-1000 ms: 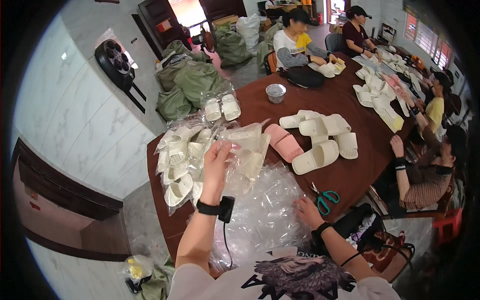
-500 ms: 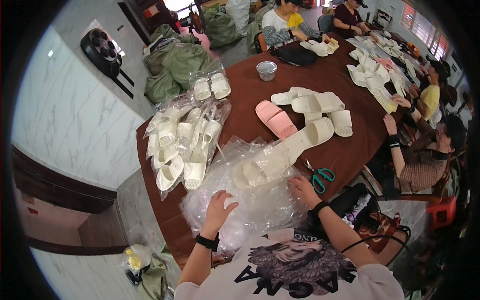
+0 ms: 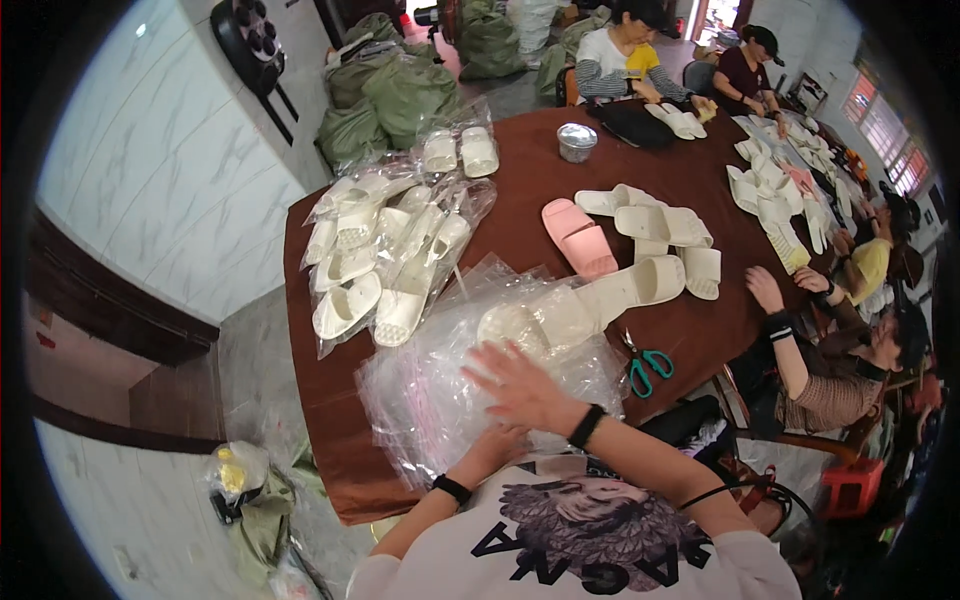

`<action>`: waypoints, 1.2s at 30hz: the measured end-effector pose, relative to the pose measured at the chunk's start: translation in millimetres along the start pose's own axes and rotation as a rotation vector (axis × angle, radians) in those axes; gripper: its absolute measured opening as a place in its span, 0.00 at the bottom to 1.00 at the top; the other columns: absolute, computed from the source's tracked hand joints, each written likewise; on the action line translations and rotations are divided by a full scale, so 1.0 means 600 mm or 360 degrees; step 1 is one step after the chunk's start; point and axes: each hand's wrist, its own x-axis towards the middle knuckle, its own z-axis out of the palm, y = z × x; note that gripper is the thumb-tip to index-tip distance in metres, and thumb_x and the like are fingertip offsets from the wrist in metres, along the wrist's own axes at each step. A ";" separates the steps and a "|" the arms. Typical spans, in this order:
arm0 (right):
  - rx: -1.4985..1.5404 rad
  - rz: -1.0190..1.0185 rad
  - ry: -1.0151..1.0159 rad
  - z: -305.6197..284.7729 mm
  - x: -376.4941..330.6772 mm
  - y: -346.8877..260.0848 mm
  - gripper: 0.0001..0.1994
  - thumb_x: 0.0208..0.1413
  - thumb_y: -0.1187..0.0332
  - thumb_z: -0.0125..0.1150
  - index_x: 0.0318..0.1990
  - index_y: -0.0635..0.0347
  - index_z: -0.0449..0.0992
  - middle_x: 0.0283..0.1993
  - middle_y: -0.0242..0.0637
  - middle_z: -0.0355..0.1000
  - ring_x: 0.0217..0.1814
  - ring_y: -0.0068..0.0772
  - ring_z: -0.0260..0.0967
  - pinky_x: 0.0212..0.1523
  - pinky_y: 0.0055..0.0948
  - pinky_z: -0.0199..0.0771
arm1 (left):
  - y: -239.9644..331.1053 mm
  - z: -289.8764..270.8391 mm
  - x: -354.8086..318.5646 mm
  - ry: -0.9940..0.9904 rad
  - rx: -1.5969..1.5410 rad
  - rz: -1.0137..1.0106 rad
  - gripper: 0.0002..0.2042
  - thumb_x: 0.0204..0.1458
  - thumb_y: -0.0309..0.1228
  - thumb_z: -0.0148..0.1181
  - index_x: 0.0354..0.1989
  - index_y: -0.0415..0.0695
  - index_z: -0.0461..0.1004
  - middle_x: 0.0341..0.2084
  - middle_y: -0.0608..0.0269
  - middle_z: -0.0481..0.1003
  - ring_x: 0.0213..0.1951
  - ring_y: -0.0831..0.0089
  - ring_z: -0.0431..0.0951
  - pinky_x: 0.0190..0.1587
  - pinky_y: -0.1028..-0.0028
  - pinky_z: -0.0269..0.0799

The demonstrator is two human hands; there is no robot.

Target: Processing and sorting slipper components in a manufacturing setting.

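A heap of clear plastic bags (image 3: 440,390) lies on the brown table (image 3: 520,200) right in front of me. My right hand (image 3: 520,385) rests flat on the heap with its fingers spread and holds nothing. My left hand (image 3: 495,440) sits at the heap's near edge, partly under my right forearm, its fingers curled on the plastic. A cream slipper (image 3: 545,318) lies on the heap just beyond my right hand. A second cream slipper (image 3: 645,282) lies behind it.
Bagged cream slippers (image 3: 385,255) are stacked at the left. Green-handled scissors (image 3: 648,365) lie to the right, with pink slippers (image 3: 578,235), loose cream slippers (image 3: 665,225) and a metal bowl (image 3: 577,140) farther back. Other people (image 3: 830,350) sit along the right and far sides.
My left hand came down from the raised bag to the near edge of the heap. My right hand moved left onto the heap and spread flat. The view tilted down.
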 end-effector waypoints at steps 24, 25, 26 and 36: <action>0.0901 0.0682 0.1388 -0.355 0.066 0.148 0.12 0.62 0.67 0.51 0.48 0.65 0.71 0.45 0.31 0.70 0.46 0.21 0.67 0.48 0.23 0.66 | -0.008 -0.109 0.013 0.0225 -0.0906 -0.0511 0.12 0.58 0.33 0.55 0.44 0.38 0.75 0.31 0.56 0.80 0.31 0.73 0.80 0.36 0.74 0.74; 0.0522 0.0820 0.1162 -0.353 0.054 0.172 0.13 0.63 0.64 0.51 0.48 0.64 0.71 0.44 0.29 0.70 0.45 0.21 0.66 0.48 0.22 0.66 | -0.017 -0.101 0.015 0.0135 -0.0728 -0.0525 0.12 0.58 0.33 0.55 0.45 0.38 0.75 0.30 0.56 0.80 0.30 0.74 0.80 0.35 0.75 0.74; 0.0539 0.0912 0.1092 -0.351 0.048 0.169 0.14 0.64 0.61 0.49 0.47 0.62 0.72 0.42 0.30 0.70 0.41 0.20 0.67 0.41 0.20 0.68 | -0.015 -0.106 0.016 0.0137 -0.0735 -0.0524 0.12 0.58 0.33 0.55 0.45 0.38 0.75 0.30 0.56 0.80 0.30 0.74 0.80 0.35 0.75 0.74; 0.1025 0.0641 0.0560 -0.237 -0.017 0.080 0.14 0.55 0.72 0.57 0.49 0.63 0.72 0.48 0.34 0.70 0.50 0.27 0.68 0.52 0.28 0.68 | 0.123 -0.235 0.073 0.0674 -0.2872 -0.0146 0.16 0.63 0.38 0.51 0.54 0.43 0.70 0.47 0.56 0.75 0.43 0.69 0.77 0.47 0.68 0.74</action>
